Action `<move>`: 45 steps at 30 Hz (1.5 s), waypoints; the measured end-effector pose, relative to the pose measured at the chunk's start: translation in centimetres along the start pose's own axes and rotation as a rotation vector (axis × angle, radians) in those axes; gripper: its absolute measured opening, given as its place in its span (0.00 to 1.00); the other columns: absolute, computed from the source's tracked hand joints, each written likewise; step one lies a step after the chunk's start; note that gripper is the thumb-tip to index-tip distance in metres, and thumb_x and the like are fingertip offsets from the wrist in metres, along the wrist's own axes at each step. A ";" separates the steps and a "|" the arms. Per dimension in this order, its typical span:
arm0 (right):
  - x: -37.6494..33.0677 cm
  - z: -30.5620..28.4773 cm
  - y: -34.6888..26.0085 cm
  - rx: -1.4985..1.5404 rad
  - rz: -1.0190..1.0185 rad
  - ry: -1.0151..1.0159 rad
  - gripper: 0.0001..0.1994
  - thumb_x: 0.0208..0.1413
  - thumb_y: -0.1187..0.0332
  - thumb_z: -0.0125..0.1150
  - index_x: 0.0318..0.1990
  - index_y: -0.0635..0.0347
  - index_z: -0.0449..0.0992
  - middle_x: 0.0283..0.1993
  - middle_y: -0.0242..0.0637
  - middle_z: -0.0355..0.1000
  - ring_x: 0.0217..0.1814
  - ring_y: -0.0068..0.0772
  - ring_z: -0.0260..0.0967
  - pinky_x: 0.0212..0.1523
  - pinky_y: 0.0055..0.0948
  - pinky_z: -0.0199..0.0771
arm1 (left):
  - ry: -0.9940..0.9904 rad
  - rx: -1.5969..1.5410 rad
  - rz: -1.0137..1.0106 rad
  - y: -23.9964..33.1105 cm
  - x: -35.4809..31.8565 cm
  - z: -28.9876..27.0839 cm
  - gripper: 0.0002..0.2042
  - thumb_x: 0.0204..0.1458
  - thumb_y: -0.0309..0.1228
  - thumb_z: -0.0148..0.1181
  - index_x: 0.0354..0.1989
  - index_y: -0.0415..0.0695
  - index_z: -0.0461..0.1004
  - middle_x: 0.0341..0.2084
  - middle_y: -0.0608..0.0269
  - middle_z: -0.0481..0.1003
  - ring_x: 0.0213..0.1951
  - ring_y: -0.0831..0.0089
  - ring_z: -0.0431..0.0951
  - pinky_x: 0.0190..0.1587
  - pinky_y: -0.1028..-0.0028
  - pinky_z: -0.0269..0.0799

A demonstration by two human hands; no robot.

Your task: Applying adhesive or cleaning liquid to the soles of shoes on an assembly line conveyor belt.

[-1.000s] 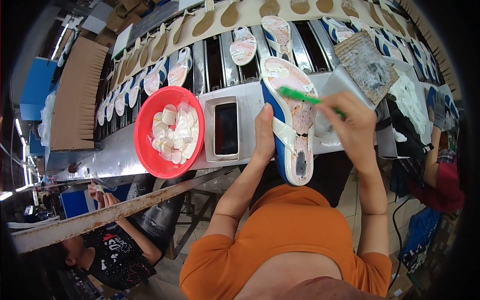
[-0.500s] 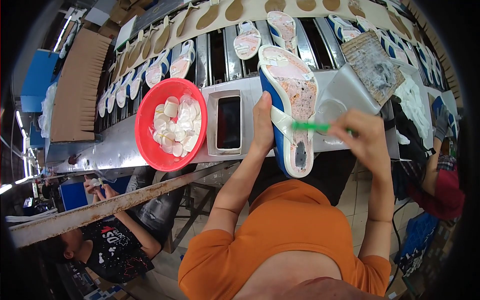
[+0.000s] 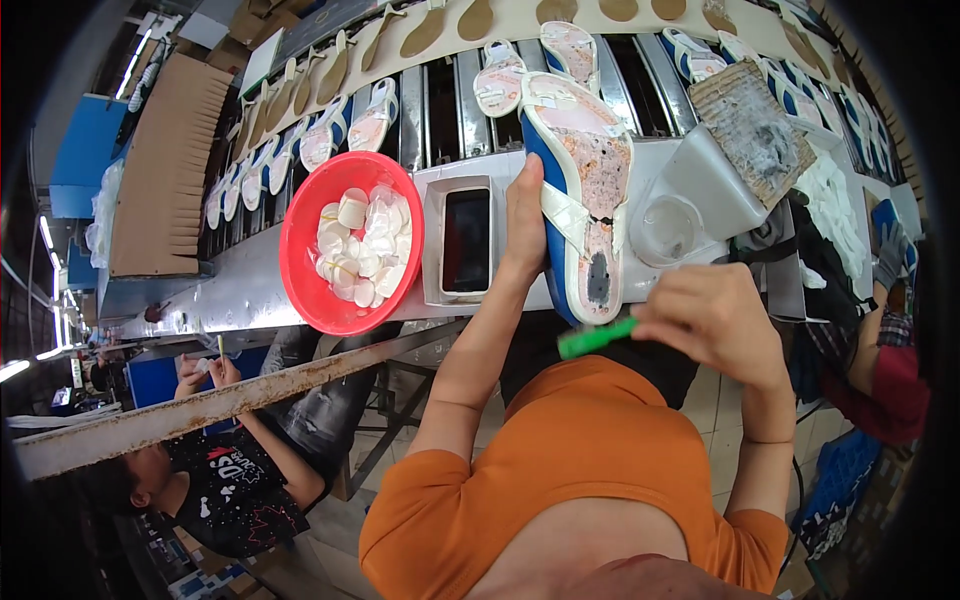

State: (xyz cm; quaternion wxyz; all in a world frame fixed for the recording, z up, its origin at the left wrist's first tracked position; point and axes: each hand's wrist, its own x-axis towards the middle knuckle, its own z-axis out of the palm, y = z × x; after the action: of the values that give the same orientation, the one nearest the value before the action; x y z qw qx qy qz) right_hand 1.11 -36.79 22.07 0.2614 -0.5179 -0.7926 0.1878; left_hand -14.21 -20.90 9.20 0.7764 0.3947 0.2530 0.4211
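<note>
My left hand (image 3: 524,218) is closed round the blue side of an upturned sandal (image 3: 592,150), which has a white rim, white straps folded across it and a pinkish, speckled underside with a dark patch at the heel. The sandal stands up from the bench edge, toe away from me. Below its heel end, my right hand (image 3: 705,320) grips a green-handled brush (image 3: 597,339) between thumb and fingers. The brush is apart from the sandal and slightly blurred, its bristles hard to make out. A small clear round container (image 3: 667,230) sits to the right of the sandal.
Left of me stand a red bowl (image 3: 288,245) of white discs and a white box (image 3: 432,240) with dark contents. A rough board (image 3: 750,130) lies to the right. More upturned sandals (image 3: 372,115) line the rollers behind. Other people work at both sides.
My right hand has drawn the brush off the sandal's middle, down toward me past the heel. The sandal has shifted slightly away from me in my left hand.
</note>
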 end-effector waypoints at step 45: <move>0.6 -0.6 4.1 0.021 0.073 0.345 0.06 0.46 0.70 0.70 0.26 0.61 0.78 0.23 0.33 0.71 0.23 0.32 0.70 0.23 0.28 0.64 | 0.034 -0.135 0.153 1.6 -0.6 2.5 0.34 0.63 0.55 0.35 0.66 0.38 0.54 0.61 0.54 0.64 0.60 0.64 0.66 0.63 0.66 0.59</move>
State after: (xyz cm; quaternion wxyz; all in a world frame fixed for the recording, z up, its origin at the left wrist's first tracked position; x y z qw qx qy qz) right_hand 4.22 -34.60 20.31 0.3920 -0.5681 -0.7146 0.1139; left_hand -13.45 -21.91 11.92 0.7624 0.3526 0.2062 0.5019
